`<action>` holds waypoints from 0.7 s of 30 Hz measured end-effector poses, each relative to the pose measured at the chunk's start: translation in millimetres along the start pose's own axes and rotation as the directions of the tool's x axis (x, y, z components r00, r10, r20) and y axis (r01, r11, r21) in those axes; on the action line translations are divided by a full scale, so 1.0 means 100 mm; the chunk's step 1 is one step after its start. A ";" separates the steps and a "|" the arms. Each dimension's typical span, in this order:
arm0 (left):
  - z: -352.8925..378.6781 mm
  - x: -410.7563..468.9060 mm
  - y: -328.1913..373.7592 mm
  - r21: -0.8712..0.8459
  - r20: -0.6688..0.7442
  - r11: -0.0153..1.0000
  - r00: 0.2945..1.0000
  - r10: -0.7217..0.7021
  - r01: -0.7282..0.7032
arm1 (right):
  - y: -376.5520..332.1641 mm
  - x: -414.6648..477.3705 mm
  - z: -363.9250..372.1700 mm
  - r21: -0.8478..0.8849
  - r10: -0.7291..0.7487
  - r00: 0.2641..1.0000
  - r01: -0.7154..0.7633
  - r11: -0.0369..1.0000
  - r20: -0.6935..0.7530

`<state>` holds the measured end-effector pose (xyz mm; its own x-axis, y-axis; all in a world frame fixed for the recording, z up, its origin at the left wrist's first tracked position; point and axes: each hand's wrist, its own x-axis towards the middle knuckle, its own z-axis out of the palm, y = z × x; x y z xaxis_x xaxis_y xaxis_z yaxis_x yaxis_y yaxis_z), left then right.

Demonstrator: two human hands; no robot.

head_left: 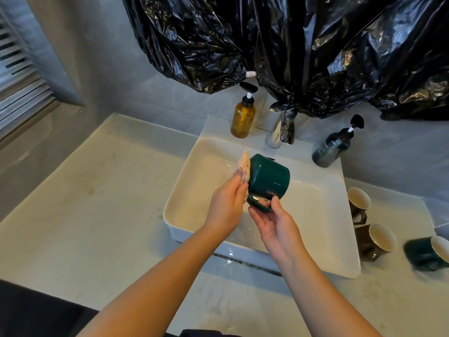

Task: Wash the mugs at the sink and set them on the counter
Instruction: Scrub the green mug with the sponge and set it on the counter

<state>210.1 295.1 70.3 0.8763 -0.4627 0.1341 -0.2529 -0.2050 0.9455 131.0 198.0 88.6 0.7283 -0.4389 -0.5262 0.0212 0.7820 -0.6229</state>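
**Green mug under the cloth, over the sink**

At 12 o'clock, crumpled black plastic sheeting [291, 45], draping down onto the chrome tap [279, 132]. From 7 to 10 o'clock, a broad stretch of pale, stained counter [85, 227], running out to the wall. At centre, a white rectangular sink [340, 239] with a raised rim, standing on that counter.

Over its left half, held above the basin floor: dark green mug [269, 177], glossy. Lies on its side, mouth toward 9 o'clock, handle toward 6. Bears gold lettering by the handle, upside down, apparently "Hello".

Left hand [226, 205] gripping a pinkish cloth [243, 166], pressing it against the mug's mouth. Right hand [272, 222] pinching the handle, one fingertip showing through the loop.

At 4 o'clock on the counter, just beside the sink rim: far brown mug [358, 205], near brown mug [375, 240], second green mug [427, 252].

On the sink's back ledge, amber pump bottle [243, 117] at 12 o'clock. At 2 o'clock, dark pump bottle [331, 148], white lettering too small to read.
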 end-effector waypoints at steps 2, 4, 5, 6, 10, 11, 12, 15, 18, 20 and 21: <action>-0.08 -0.01 -0.05 0.163 0.045 0.978 0.991 0.127 -0.133 | -0.04 -0.01 0.02 0.063 0.042 0.999 -0.041 0.997 -0.004; -0.19 0.00 -0.09 0.300 0.114 0.909 0.957 0.268 -0.290 | -0.07 -0.02 0.01 0.113 0.083 0.997 -0.083 0.990 0.002; -0.25 0.01 -0.12 0.348 0.151 0.865 0.932 0.329 -0.362 | -0.08 -0.02 0.00 0.128 0.102 0.995 -0.102 0.987 0.009; -0.31 0.03 -0.16 0.395 0.187 0.817 0.907 0.377 -0.420 | -0.08 -0.03 -0.02 0.136 0.118 0.993 -0.119 0.984 0.017; -0.47 0.07 -0.21 0.493 0.165 0.797 0.936 0.310 -0.350 | -0.09 -0.04 -0.11 0.126 0.155 0.987 -0.159 0.979 0.046; -0.47 0.08 -0.18 0.450 0.087 0.859 0.969 0.231 -0.245 | -0.09 -0.05 -0.12 0.118 0.157 0.986 -0.162 0.980 0.051; -0.47 0.10 -0.13 0.376 0.010 0.920 0.993 0.116 -0.111 | -0.10 -0.07 -0.12 0.108 0.157 0.986 -0.162 0.981 0.055; -0.41 0.17 0.00 0.087 -0.028 0.981 0.985 -0.171 0.173 | -0.10 -0.13 -0.12 0.051 0.161 0.985 -0.164 0.985 0.055; -0.32 0.18 0.16 -0.058 0.041 0.975 0.976 -0.214 0.216 | -0.09 -0.16 -0.14 -0.043 0.146 0.988 -0.144 0.989 0.053; -0.28 0.15 0.23 -0.071 0.049 0.978 0.980 -0.194 0.197 | -0.10 -0.16 -0.17 -0.102 0.130 0.990 -0.124 0.987 0.056; -0.27 0.14 0.24 -0.064 0.043 0.982 0.983 -0.177 0.180 | -0.11 -0.16 -0.18 -0.137 0.122 0.991 -0.114 0.984 0.058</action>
<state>226.7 306.7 103.2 0.8888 -0.4556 -0.0487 -0.0643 -0.2292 0.9712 106.8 188.7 93.5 0.7640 -0.3134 -0.5639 -0.1558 0.7586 -0.6327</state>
